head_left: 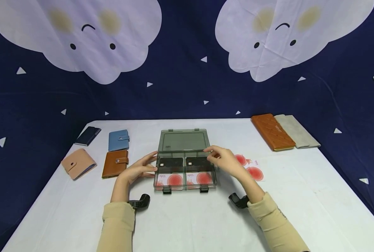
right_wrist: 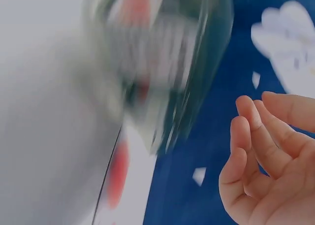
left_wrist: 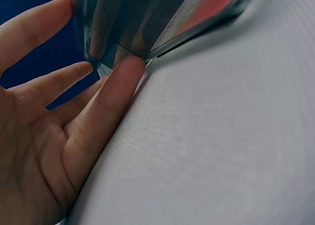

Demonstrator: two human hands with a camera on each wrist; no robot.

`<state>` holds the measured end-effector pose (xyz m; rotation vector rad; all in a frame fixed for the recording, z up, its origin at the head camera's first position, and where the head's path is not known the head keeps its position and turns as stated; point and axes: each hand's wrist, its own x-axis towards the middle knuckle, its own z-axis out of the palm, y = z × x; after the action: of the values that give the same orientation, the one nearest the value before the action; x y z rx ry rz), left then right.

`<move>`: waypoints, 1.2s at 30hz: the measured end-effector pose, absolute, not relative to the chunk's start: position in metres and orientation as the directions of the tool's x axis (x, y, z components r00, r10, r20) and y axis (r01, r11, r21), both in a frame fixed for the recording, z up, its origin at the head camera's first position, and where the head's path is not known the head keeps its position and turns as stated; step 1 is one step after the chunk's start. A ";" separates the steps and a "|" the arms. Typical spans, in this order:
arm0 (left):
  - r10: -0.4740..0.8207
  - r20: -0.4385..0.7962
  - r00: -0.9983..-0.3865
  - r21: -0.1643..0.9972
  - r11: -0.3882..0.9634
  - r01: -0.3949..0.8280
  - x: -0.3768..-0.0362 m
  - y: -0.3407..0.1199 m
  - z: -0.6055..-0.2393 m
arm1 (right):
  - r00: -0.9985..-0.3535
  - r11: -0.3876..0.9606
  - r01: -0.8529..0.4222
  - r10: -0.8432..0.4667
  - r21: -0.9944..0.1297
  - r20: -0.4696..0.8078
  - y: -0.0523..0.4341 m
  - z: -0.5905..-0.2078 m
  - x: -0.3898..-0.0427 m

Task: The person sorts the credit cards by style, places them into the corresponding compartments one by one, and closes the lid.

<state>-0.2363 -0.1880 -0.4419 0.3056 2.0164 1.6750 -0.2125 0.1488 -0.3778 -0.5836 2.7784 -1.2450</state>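
Right wrist view is motion-blurred; box edges smear there. Left wrist view crops the box to 1 corner.

Left of frame: 4 small wallets (head_left: 115, 163) lie on the white table (head_left: 187, 224), well apart from my hands.

Left hand (head_left: 138, 169): fingers straight and spread, tips touching the left wall of the box.

Centre of frame: smoky clear plastic box (head_left: 185, 168), lid open and propped back, 4 compartments; 2 dark cards behind, 2 white cards with red circles in front.

Right hand (head_left: 226, 160): fingers loosely curved at the box's right rim; contact unclear.

Right: loose red-circle cards (head_left: 255, 171), partly hidden by my hand.
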 end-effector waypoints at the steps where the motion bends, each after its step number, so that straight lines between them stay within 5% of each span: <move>1: 0.474 -0.229 -0.850 0.966 0.218 -0.138 -0.236 -0.188 -0.442 | -0.936 0.606 -0.308 -0.332 -0.733 0.118 0.156 -0.379 -0.216; 11: 0.474 -0.229 -0.851 0.967 0.208 -0.144 -0.236 -0.188 -0.441 | -0.964 0.655 -0.192 -0.264 -0.730 0.017 0.198 -0.393 -0.233; 20: 0.467 -0.237 -0.852 0.965 0.217 -0.150 -0.236 -0.187 -0.441 | -0.941 0.861 -0.213 -0.308 -0.462 -0.138 0.206 -0.401 -0.232; 26: 0.474 -0.229 -0.850 0.968 0.205 -0.146 -0.236 -0.188 -0.441 | -0.955 0.901 -0.135 -0.229 -0.412 -0.188 0.205 -0.401 -0.231; 30: 0.478 -0.229 -0.848 0.968 0.199 -0.150 -0.235 -0.188 -0.440 | -0.965 0.888 -0.097 -0.194 -0.449 -0.177 0.208 -0.400 -0.232; 36: 0.470 -0.236 -0.851 0.966 0.211 -0.151 -0.235 -0.187 -0.439 | -0.990 0.744 -0.016 -0.106 -0.668 -0.095 0.216 -0.394 -0.235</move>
<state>-0.2349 -0.1873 -0.4389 0.2942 2.0045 1.6833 -0.2351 0.2158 -0.3944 -0.0988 2.8143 -1.0755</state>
